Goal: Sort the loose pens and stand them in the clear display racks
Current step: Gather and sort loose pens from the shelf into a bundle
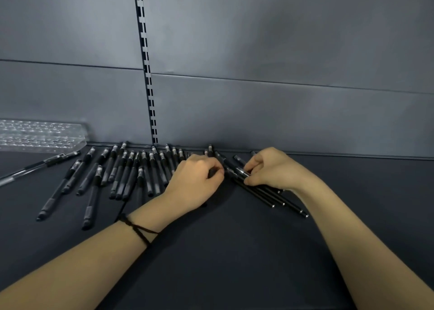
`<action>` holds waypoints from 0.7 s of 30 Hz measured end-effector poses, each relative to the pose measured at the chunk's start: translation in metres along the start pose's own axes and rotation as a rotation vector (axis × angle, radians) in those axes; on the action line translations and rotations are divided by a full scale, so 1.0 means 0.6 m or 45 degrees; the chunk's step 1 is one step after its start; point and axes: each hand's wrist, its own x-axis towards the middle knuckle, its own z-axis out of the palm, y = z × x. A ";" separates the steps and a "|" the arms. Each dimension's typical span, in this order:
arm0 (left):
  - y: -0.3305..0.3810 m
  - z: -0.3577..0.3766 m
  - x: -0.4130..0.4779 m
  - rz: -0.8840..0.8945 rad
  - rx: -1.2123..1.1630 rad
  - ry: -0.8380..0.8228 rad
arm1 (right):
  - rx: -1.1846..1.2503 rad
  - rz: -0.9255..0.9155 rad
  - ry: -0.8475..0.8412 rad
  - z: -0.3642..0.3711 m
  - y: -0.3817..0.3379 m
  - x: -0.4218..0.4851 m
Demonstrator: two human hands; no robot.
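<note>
Several loose black pens point(122, 173) lie side by side on the dark shelf point(223, 251), caps toward the back wall. A second bunch of slim black pens point(270, 195) lies slanted at the centre right. My right hand point(270, 171) grips this bunch near its cap end, fingers curled over it. My left hand point(195, 182) is just left of it, fingertips pinching a black pen point(212, 172) that is mostly hidden under the hand. A clear display rack point(40, 134) with rows of holes stands at the far left against the wall, with no pens in it.
A grey panelled back wall point(281, 109) with a slotted vertical upright point(148, 74) closes the shelf behind. Two pens point(35, 167) lie apart at the far left beside the rack. A dark string band circles my left wrist point(138, 229).
</note>
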 end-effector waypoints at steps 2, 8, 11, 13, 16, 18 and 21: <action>0.001 -0.001 -0.001 0.043 -0.018 0.020 | 0.180 -0.002 0.022 0.003 -0.004 0.001; 0.028 -0.015 -0.003 -0.241 -0.795 -0.088 | 1.302 -0.088 -0.064 0.004 -0.026 0.003; 0.040 -0.023 -0.002 -0.371 -1.278 -0.321 | 1.450 -0.105 -0.063 0.012 -0.031 0.005; 0.045 -0.028 -0.004 -0.367 -1.427 -0.369 | 1.422 -0.148 -0.033 0.016 -0.032 0.004; 0.045 -0.025 -0.005 -0.362 -1.538 -0.369 | 1.314 -0.219 0.009 0.014 -0.032 0.002; 0.044 -0.021 -0.005 -0.374 -1.562 -0.356 | 1.243 -0.239 0.032 0.011 -0.029 0.003; 0.040 -0.024 -0.002 -0.451 -1.636 -0.310 | 0.902 -0.130 0.235 0.011 -0.018 0.007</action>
